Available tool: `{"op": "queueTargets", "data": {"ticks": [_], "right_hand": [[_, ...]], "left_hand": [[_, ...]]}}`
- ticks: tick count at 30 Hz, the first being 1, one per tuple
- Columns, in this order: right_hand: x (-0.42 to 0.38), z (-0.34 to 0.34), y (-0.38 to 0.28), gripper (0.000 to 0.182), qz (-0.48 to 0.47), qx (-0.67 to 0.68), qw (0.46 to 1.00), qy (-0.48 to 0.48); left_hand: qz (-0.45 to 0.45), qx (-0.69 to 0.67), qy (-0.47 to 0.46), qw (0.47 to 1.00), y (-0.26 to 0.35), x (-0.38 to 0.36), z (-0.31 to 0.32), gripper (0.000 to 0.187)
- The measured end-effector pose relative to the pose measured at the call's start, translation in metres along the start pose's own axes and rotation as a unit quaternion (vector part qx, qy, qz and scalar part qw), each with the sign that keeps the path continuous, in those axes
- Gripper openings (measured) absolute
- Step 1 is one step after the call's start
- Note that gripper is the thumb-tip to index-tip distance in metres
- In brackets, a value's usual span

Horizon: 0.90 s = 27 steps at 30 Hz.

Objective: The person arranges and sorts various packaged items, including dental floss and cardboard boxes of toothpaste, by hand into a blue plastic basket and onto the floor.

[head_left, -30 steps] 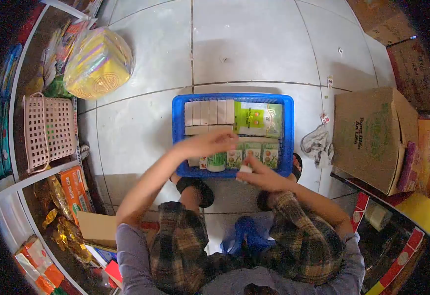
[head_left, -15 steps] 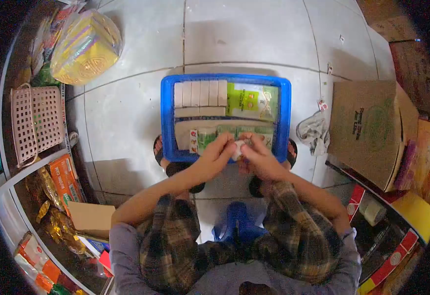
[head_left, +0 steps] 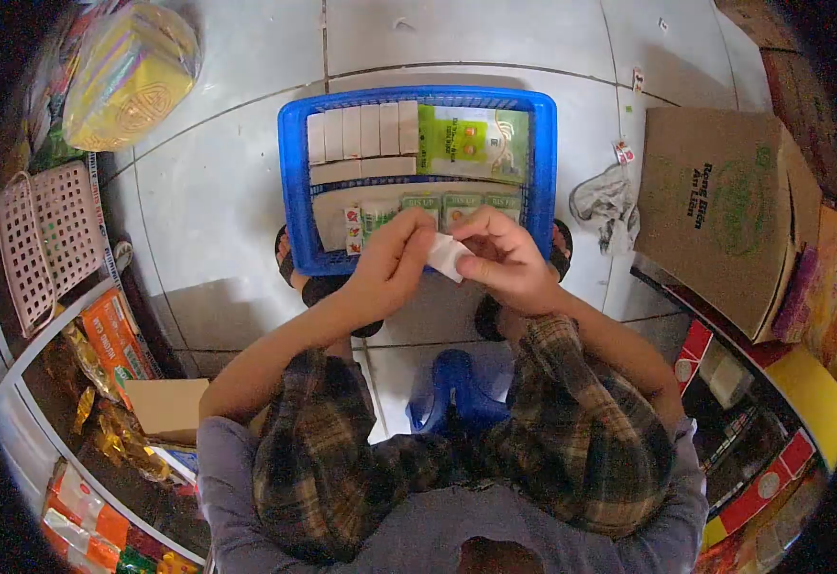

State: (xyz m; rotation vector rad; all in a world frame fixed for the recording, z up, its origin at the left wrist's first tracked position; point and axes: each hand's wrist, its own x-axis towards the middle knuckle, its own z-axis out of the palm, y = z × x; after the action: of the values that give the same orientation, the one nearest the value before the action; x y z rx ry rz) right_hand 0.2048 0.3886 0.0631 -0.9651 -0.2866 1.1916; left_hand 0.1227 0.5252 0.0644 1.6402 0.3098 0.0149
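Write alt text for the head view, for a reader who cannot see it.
Seen from above, a seated person's left hand and right hand together hold a small white box over the near edge of a blue basket of packed boxes on a tiled floor. A cardboard box stands to the right, a pink basket to the left.

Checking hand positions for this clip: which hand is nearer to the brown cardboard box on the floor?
Right. The right hand sits on the box's side of the small white packet that both hands hold; the left hand is across the packet, farther from the cardboard box.
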Motion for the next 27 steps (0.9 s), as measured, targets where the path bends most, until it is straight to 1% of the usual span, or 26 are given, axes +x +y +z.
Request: {"op": "queueTargets", "data": {"ticks": [1, 2, 3, 4, 5, 6, 7, 8, 9, 10, 11, 13, 14, 15, 16, 17, 18, 19, 21, 22, 23, 24, 25, 26, 27], "right_hand": [[0.001, -0.001, -0.001, 0.025, -0.002, -0.029, 1.000, -0.011], [0.002, -0.003, 0.002, 0.025, -0.002, -0.029, 1.000, -0.011], [0.003, -0.005, 0.007, 0.028, -0.037, -0.058, 0.998, -0.013], [0.004, -0.006, 0.010, 0.030, -0.072, -0.088, 0.993, -0.014], [0.004, -0.005, 0.010, 0.030, -0.073, -0.087, 0.993, -0.014], [0.003, -0.003, 0.010, 0.032, -0.042, -0.063, 0.997, 0.009], [0.002, 0.000, 0.008, 0.034, -0.011, -0.039, 0.999, 0.031], [0.001, 0.001, 0.005, 0.034, -0.012, -0.039, 0.999, 0.031], [0.000, 0.003, 0.000, 0.035, 0.010, -0.050, 0.998, 0.027], [-0.001, 0.004, -0.002, 0.036, 0.032, -0.062, 0.997, 0.023], [-0.001, 0.004, -0.002, 0.036, 0.031, -0.063, 0.997, 0.024], [-0.001, 0.006, -0.001, 0.038, 0.052, -0.042, 0.996, 0.054], [-0.001, 0.008, -0.003, 0.038, 0.051, -0.041, 0.996, 0.055], [-0.002, 0.009, -0.007, 0.037, 0.068, -0.011, 0.995, 0.070], [-0.002, 0.010, -0.010, 0.036, 0.085, 0.019, 0.993, 0.084], [-0.002, 0.006, -0.006, 0.036, 0.084, 0.018, 0.993, 0.084], [-0.001, 0.002, 0.000, 0.034, 0.107, -0.022, 0.992, 0.067], [0.000, -0.001, 0.004, 0.032, 0.131, -0.062, 0.988, 0.051], [-0.001, -0.002, 0.005, 0.029, 0.123, -0.055, 0.990, 0.034], [-0.001, -0.001, 0.005, 0.027, 0.116, -0.048, 0.992, 0.017], [0.000, -0.001, 0.006, 0.027, 0.116, -0.047, 0.992, 0.017], [0.002, -0.002, 0.007, 0.029, 0.099, 0.002, 0.994, 0.043], [0.003, -0.003, 0.009, 0.030, 0.082, 0.051, 0.993, 0.069], [0.003, -0.005, 0.011, 0.030, 0.082, 0.051, 0.993, 0.069], [0.004, -0.007, 0.013, 0.033, 0.069, 0.021, 0.996, 0.047]], "left_hand": [[0.000, 0.000, 0.000, 1.000, 0.000, 0.000, 0.000, 0.012], [-0.010, -0.009, 0.019, 1.000, -0.001, 0.001, 0.001, 0.012], [-0.020, -0.019, 0.037, 0.999, -0.001, 0.001, 0.000, 0.012], [-0.021, -0.018, 0.036, 0.999, 0.000, 0.003, 0.001, 0.012], [-0.068, -0.053, 0.066, 0.994, 0.001, 0.004, 0.003, 0.012], [-0.115, -0.089, 0.096, 0.985, 0.002, 0.005, 0.003, 0.012], [-0.115, -0.088, 0.095, 0.985, 0.000, 0.004, 0.003, 0.012], [-0.065, -0.029, 0.085, 0.994, -0.003, 0.002, 0.003, 0.012], [-0.015, 0.029, 0.075, 0.997, -0.005, 0.001, 0.003, 0.012], [-0.015, 0.029, 0.075, 0.997, -0.005, 0.000, 0.004, 0.012], [-0.014, 0.031, 0.068, 0.997, -0.003, 0.000, 0.004, 0.011], [-0.013, 0.033, 0.060, 0.998, 0.001, 0.000, 0.004, 0.010], [0.023, 0.096, 0.054, 0.994, 0.005, -0.001, 0.004, 0.009], [0.059, 0.157, 0.047, 0.985, 0.007, -0.001, 0.003, 0.009], [0.060, 0.158, 0.047, 0.985, 0.007, -0.001, 0.003, 0.009], [0.094, 0.176, 0.039, 0.979, 0.007, -0.001, 0.002, 0.008], [0.127, 0.193, 0.030, 0.973, 0.007, -0.001, 0.002, 0.008], [0.128, 0.193, 0.030, 0.972, 0.009, -0.002, 0.002, 0.008], [0.057, 0.167, 0.047, 0.983, 0.012, -0.002, 0.002, 0.010], [0.057, 0.168, 0.046, 0.983, 0.011, 0.000, 0.000, 0.010], [-0.036, 0.026, 0.086, 0.995, 0.009, 0.003, -0.002, 0.012], [-0.128, -0.117, 0.125, 0.977, 0.008, 0.006, -0.003, 0.013], [-0.105, -0.137, 0.129, 0.976, 0.006, 0.006, -0.002, 0.015], [-0.105, -0.137, 0.129, 0.977, 0.003, 0.005, -0.001, 0.015], [-0.081, -0.093, 0.125, 0.984, 0.001, 0.003, 0.001, 0.015]]}}
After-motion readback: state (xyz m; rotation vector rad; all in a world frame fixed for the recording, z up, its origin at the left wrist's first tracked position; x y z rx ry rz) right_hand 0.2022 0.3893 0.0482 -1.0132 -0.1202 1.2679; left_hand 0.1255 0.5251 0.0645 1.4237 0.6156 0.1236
